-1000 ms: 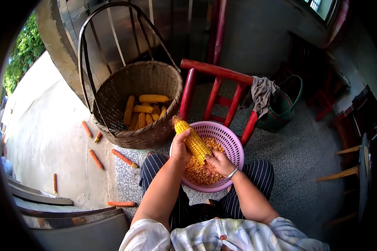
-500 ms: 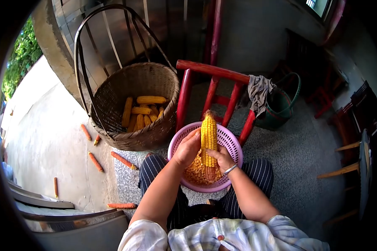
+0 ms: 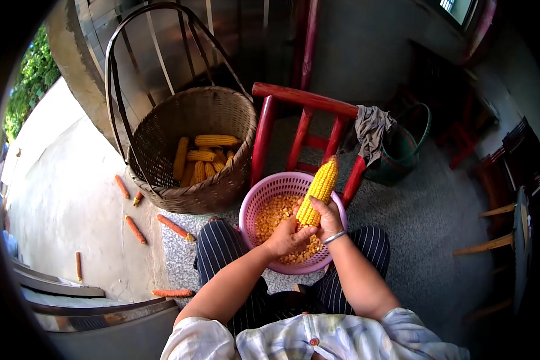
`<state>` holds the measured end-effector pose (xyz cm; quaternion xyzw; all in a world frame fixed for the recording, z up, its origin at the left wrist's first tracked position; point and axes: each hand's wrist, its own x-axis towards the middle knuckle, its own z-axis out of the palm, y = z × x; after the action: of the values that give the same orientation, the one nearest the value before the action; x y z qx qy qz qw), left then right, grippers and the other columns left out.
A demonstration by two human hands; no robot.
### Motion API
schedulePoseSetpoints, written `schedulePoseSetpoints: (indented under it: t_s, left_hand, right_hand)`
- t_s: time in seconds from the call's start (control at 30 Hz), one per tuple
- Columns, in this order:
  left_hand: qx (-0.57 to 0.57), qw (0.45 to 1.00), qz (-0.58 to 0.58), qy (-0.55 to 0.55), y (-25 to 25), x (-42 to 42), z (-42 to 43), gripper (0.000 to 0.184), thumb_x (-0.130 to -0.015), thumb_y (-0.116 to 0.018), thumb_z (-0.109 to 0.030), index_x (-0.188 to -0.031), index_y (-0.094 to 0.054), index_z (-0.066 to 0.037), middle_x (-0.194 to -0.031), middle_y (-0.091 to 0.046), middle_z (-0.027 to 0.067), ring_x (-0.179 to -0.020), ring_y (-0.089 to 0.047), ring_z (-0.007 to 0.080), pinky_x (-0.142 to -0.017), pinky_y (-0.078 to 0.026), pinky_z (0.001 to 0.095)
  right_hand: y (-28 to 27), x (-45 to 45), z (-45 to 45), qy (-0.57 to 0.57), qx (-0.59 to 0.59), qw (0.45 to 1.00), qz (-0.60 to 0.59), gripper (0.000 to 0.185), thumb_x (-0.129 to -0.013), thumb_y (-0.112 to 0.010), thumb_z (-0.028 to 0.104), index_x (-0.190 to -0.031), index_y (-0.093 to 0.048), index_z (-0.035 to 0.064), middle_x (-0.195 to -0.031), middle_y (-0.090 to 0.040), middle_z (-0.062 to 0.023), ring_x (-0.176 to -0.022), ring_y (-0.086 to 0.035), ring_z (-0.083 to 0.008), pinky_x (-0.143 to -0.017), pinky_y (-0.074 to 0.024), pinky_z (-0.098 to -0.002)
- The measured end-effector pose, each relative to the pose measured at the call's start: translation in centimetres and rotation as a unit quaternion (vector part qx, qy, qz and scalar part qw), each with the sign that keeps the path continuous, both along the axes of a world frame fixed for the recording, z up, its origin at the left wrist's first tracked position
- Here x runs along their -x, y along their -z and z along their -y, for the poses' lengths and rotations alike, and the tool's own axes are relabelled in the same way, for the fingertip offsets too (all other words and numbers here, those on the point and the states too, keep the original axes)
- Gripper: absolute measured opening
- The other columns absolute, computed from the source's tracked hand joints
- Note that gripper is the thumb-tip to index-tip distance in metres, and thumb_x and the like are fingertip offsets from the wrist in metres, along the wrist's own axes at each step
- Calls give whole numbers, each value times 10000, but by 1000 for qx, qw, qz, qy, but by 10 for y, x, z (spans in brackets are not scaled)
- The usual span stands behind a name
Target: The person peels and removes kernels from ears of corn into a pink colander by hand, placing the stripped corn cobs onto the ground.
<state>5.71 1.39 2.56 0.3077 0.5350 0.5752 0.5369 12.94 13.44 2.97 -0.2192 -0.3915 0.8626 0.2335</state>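
Holding corn cob (image 3: 318, 189), tilted, in fingers of right hand (image 3: 329, 221) and, at lower end, of left hand (image 3: 285, 240), above pink basin (image 3: 269, 185) containing loose kernels (image 3: 272, 223).

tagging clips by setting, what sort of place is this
Likely the porch or entryway of a home, perhaps rural: a woven basket holds corn cobs, stripped cobs lie on the floor, and greenery shows at the left edge.

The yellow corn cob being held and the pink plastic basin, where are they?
Yellow held corn cob (image 3: 318, 188): head view, on its middle kernels.
Pink plastic basin (image 3: 251, 207): head view, on its left wall.
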Motion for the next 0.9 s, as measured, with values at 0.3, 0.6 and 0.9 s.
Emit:
schedulePoseSetpoints:
  t_s: [0.3, 0.6, 0.9]
  left_hand:
    - [-6, 984, 169, 47, 12, 11, -6, 455, -905, -463, -411, -1088, -492, 5, -857, -599, 110, -727, -581, 169, -629, -465, 275]
    - [54, 981, 188, 4, 15, 12, -13, 467, -918, -438, -389, -1046, -508, 54, -859, -581, 128, -699, -574, 192, -609, -494, 303]
    - [11, 993, 93, 71, 5, 14, -2, 429, -920, -456, -341, -1063, -496, 62, -868, -588, 126, -720, -580, 192, -650, -492, 305]
  right_hand:
    - [11, 4, -29, 57, 126, 990, 23, 254, -730, -636, 103, -935, -515, 12, -793, -581, -107, -718, -592, -241, -698, -506, -371]
    - [22, 3, -18, 112, 90, 990, 4, 263, -734, -625, 114, -940, -516, -9, -794, -576, -111, -733, -583, -246, -724, -494, -364]
    - [21, -4, -23, 54, 143, 986, -61, 297, -734, -619, 186, -940, -510, 2, -812, -574, -121, -760, -576, -263, -735, -494, -396]
